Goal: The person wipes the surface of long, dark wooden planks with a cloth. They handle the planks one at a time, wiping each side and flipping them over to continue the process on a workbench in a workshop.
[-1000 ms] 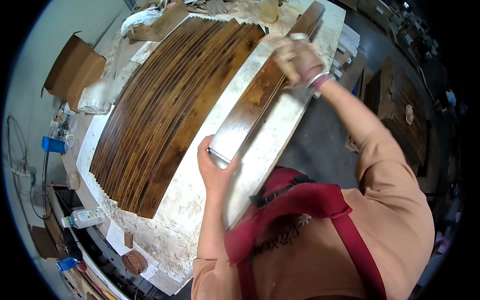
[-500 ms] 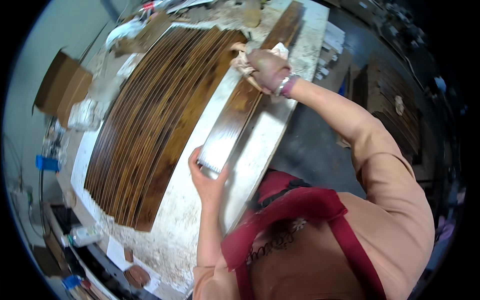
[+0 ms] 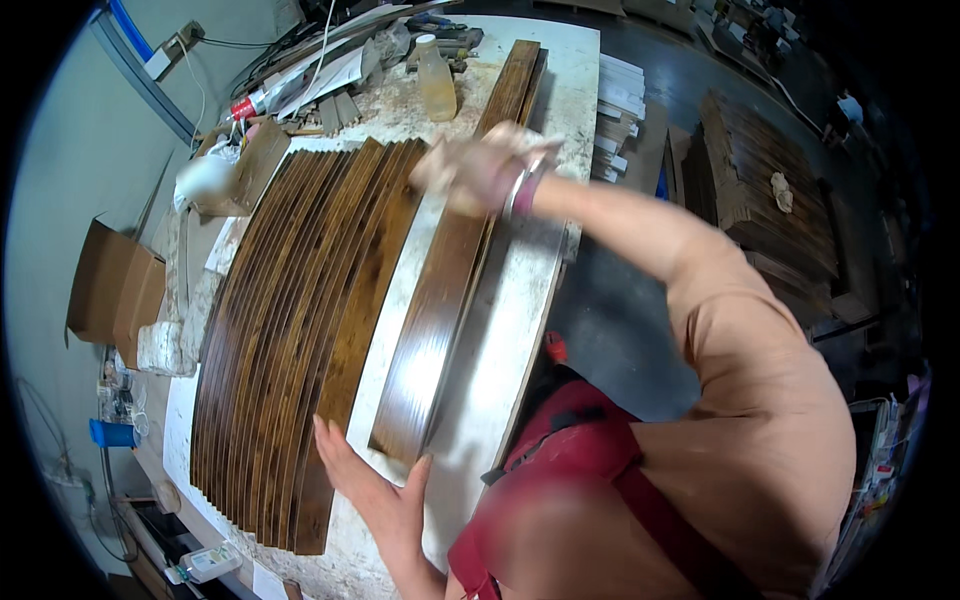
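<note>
A long, glossy dark-brown wooden plank lies lengthwise on the white worktable. Over its upper-middle part is my right hand, blurred by motion and closed on a pale crumpled cloth. Most of the cloth is hidden or smeared. At the plank's near end my left hand is open, thumb and fingers spread wide. Its thumb is close to the plank's corner; whether they touch I cannot tell. The fingertips reach toward a row of similar brown planks, laid closely side by side.
The white worktable is stained, with its right edge along the floor. Behind stand a bottle of yellowish liquid and assorted scraps. Open cardboard boxes are at the left. More planks are stacked on the right.
My left hand has loosened from the plank's near end and spread beside it. My right hand with the cloth is still over the plank, now more blurred. The whole view has shifted.
</note>
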Demonstrator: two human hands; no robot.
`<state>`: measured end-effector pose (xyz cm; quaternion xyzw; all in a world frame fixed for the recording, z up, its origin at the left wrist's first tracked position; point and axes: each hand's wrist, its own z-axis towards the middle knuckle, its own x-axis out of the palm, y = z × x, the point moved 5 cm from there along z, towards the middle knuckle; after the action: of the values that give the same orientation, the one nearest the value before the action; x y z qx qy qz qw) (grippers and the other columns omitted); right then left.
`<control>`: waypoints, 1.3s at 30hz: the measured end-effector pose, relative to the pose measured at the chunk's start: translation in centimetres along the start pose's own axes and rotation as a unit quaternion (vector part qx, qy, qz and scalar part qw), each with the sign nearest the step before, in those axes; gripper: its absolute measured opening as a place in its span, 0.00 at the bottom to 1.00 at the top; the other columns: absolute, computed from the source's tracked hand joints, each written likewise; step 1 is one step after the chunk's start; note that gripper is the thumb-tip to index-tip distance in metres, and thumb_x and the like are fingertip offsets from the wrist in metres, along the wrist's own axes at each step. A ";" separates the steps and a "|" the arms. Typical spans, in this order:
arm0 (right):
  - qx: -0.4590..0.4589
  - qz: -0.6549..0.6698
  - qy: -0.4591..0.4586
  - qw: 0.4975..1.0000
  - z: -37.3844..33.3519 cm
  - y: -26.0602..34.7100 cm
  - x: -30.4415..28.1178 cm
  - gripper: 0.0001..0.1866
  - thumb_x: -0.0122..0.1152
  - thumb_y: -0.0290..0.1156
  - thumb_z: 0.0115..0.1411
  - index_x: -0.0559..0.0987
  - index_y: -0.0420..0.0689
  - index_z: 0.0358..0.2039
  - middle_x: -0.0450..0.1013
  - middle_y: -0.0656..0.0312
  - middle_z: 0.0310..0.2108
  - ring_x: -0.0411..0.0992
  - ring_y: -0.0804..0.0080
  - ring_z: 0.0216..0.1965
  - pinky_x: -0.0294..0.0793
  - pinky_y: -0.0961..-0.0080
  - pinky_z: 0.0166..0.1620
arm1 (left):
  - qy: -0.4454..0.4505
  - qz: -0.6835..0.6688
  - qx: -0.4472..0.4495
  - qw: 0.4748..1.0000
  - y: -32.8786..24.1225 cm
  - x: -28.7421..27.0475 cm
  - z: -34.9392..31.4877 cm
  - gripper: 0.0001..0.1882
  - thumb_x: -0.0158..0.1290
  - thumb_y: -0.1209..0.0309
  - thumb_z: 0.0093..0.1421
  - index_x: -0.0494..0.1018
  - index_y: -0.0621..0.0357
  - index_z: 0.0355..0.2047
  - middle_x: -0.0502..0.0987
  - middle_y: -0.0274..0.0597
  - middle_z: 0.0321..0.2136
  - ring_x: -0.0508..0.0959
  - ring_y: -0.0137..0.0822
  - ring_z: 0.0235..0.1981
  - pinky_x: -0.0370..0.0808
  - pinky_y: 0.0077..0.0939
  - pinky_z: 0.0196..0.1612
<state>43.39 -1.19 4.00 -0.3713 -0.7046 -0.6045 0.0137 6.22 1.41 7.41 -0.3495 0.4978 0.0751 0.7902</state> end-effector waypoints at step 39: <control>-0.162 -0.694 -0.244 0.658 14.1 28.5 -37.7 0.20 0.41 0.43 0.68 0.78 0.42 0.35 0.73 0.60 0.23 0.74 0.73 0.24 0.79 0.76 0.30 | 0.162 0.171 -0.110 0.966 -11.0 13.7 16.1 0.48 0.61 0.44 0.50 0.58 0.57 0.64 0.66 0.75 0.53 0.68 0.69 0.54 0.67 0.52 0.57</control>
<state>92.10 -8.30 6.57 0.0949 -0.6263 -0.4306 -0.6429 29.91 0.16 5.37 -0.3520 0.6603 0.2056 0.6308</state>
